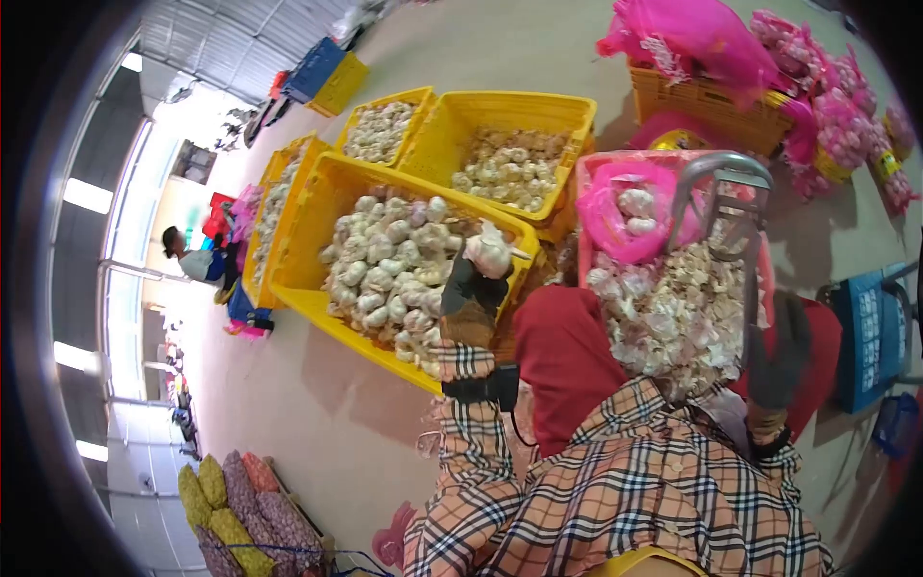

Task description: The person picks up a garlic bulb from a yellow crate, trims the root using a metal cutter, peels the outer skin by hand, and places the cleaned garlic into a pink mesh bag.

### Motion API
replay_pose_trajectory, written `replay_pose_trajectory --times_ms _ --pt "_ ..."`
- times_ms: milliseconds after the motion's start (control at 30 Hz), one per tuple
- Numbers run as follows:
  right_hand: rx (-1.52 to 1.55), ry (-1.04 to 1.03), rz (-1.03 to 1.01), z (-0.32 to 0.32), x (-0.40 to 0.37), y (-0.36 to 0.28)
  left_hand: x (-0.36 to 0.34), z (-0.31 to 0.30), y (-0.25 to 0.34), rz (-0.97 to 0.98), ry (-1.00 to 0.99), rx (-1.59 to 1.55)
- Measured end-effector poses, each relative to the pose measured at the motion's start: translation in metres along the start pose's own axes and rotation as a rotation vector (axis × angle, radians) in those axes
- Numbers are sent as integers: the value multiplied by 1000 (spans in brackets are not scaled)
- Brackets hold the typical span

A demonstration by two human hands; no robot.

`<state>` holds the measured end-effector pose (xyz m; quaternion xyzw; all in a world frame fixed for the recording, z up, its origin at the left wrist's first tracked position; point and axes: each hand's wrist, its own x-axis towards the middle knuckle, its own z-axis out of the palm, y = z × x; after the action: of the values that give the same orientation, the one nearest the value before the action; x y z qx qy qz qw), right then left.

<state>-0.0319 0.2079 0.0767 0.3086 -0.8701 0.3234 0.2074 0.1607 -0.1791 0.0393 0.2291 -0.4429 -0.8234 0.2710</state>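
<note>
My left hand [469, 293], in a dark glove, is closed round a white garlic bulb [488, 250]. It is held above the near rim of a yellow crate [332, 337] heaped with garlic bulbs [380, 264]. At my right, my other dark-gloved hand, my right hand [781, 356], is closed at the lower end of a grey metal lever frame [685, 197]; its fingers show only in part. The frame stands over a pink crate [766, 260] full of dry garlic skins and trimmings [663, 322]. A pink mesh bag [615, 240] with a few white bulbs lies in that crate.
More yellow crates [577, 111] of garlic stand behind. Pink net sacks [692, 38] lie over another crate at the back right. A blue crate-like object [865, 332] is at far right. Filled sacks [260, 510] are at lower left. Another person [197, 262] is at far left.
</note>
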Motion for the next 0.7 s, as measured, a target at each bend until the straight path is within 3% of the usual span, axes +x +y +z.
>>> replay_pose_trajectory --times_ms 67,133,200,267,333,400,467,533,700 --pt "164 -31 -201 -1 -5 -6 -19 56 -15 -166 -163 -405" --pt "589 -279 -34 -3 7 -24 -38 115 -25 -236 -73 -175" --pt "906 -449 405 4 10 -45 -48 148 -50 -339 -180 -212" --pt "1174 -714 686 16 15 -50 -55 162 -77 -418 -295 -255" --pt "1327 -680 701 17 11 -46 -71 191 -86 -315 -195 -37" --pt "1154 -596 634 15 11 -42 -78 191 -99 -329 -207 -196" --pt "1017 -575 757 10 13 -42 -89 189 -114 -258 -293 -87" --pt "1005 -526 783 11 12 -43 -91 185 -123 -264 -257 -21" --pt "1164 -515 901 8 6 -44 -91 178 -123 -345 -369 -280"
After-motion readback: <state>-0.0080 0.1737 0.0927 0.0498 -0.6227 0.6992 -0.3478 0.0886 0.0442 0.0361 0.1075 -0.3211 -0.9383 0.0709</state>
